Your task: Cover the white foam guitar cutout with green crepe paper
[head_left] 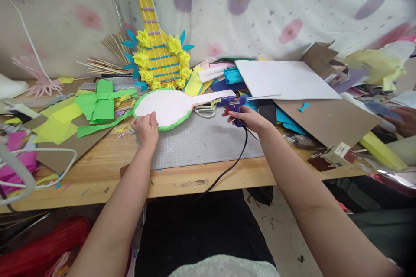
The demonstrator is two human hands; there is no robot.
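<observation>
A white guitar-shaped cardboard cutout (164, 106) with green crepe paper round its rim lies over the grey cutting mat (208, 147). My left hand (145, 129) is closed on its lower left rim. From that side a green crepe paper strip (104, 128) trails leftward. My right hand (247, 118) grips a blue hot glue gun (236, 104) with a small red light. Its nozzle points left, close to the cutout's neck, and I cannot tell if they touch. Behind the neck, scissors (206, 111) lie partly covered.
A yellow paper guitar (159, 60) with roses leans on the curtain. Green crepe paper (104, 101) and yellow sheets (58, 125) lie left. White board (286, 80) and brown cardboard (328, 119) lie right, near another person's hand (404, 121). The black cord (234, 165) hangs over the table edge.
</observation>
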